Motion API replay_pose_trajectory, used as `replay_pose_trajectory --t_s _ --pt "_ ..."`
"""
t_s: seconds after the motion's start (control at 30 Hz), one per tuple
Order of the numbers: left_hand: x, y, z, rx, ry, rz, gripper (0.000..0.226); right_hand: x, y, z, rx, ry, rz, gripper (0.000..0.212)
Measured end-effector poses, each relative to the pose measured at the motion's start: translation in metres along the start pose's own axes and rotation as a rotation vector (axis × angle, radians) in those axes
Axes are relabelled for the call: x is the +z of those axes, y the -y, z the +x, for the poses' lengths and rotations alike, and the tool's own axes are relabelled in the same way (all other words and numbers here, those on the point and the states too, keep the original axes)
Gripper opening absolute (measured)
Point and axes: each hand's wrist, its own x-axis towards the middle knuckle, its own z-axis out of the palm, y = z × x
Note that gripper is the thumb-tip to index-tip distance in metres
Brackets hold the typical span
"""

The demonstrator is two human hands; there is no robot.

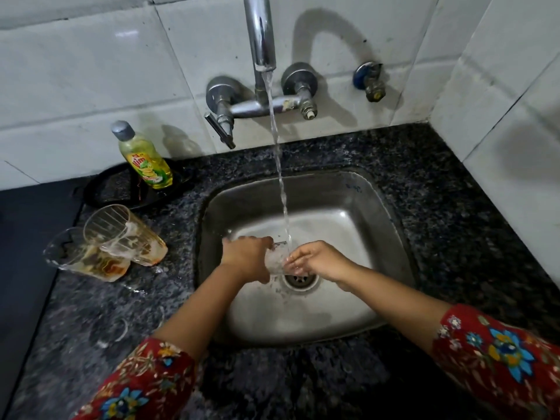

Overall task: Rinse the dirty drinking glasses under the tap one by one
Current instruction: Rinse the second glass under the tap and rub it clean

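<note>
Both hands are down inside the steel sink (357, 204), sharing one clear drinking glass (276, 258). The left hand (246, 258) is wrapped over the glass from above, fingers curled shut around its wall. The right hand (316, 259) has its fingers bent at the glass's end nearest it, touching the rim there; whether they reach inside cannot be told through the splashing water. The glass lies between the two hands, tipped well over, its long axis running roughly from one hand to the other, and the end at the right hand sits just above the drain (300, 280). Water from the tap (260, 34) falls in a thin stream (280, 177) onto the glass right beside the right hand's fingertips.

Out past the left hand, on the dark speckled worktop (424, 177), two dirty glasses (121, 237) stand touching each other, mouths up. Farther beyond them a yellow dish-soap bottle (148, 160) stands on a black tray (103, 189).
</note>
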Motion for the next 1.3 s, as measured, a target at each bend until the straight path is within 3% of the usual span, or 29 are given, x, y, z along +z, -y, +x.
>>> replay_pose_trajectory --t_s 0.17,0.27,0.33,0.43,0.5,0.6,0.7,0.77,0.83,0.9,0.97,1.07,1.17,1.23,1.3 --pt "-0.017 0.000 -0.005 -0.078 0.078 0.341 0.061 -0.005 -0.014 -0.005 0.122 -0.008 0.041 0.024" --pt "-0.026 0.002 -0.008 -0.087 0.038 0.322 0.058 -0.002 -0.020 0.000 0.011 -0.100 0.012 0.027" --pt "-0.030 0.007 -0.005 -0.072 0.010 0.099 0.058 -0.001 -0.020 0.002 -0.213 -0.232 -0.096 0.024" --pt "-0.021 0.010 0.004 0.045 0.071 -0.599 0.056 0.001 -0.015 0.000 -0.642 -0.280 -0.449 0.025" --pt "-0.015 0.004 0.006 0.150 0.126 -0.994 0.052 -0.004 -0.011 -0.002 -0.808 -0.249 -0.670 0.033" --pt "-0.005 -0.004 0.010 0.198 0.256 -1.278 0.058 -0.018 -0.009 0.006 -0.969 -0.232 -0.951 0.028" --pt "0.000 -0.010 0.019 0.220 0.308 -1.386 0.051 -0.027 -0.003 0.014 -1.074 -0.301 -1.029 0.021" --pt "-0.004 -0.022 0.017 0.191 0.235 -1.418 0.035 -0.029 0.001 0.016 -1.068 -0.342 -1.014 0.014" --pt "-0.003 -0.038 0.013 0.107 0.040 -1.406 0.030 -0.020 0.006 0.017 -0.958 -0.435 -0.980 0.023" --pt "0.007 -0.047 0.016 0.043 -0.259 -1.220 0.026 -0.004 0.014 0.018 -0.734 -0.512 -0.934 0.032" --pt "0.013 -0.040 0.017 0.090 -0.362 -1.046 0.018 0.009 0.018 0.023 -0.594 -0.526 -0.983 0.034" --pt "0.006 -0.019 0.013 0.258 -0.080 -1.238 0.028 0.005 0.020 0.018 -0.827 -0.368 -0.994 0.042" --pt "0.000 -0.007 0.011 0.336 0.200 -1.358 0.030 -0.013 0.021 0.018 -1.122 -0.156 -1.040 0.033" --pt "0.001 -0.010 0.012 0.346 0.226 -1.377 0.020 -0.021 0.020 0.022 -1.197 -0.191 -1.042 0.034" --pt "0.000 -0.021 0.012 0.252 0.135 -1.438 0.017 -0.021 0.018 0.023 -1.149 -0.320 -0.991 0.033"
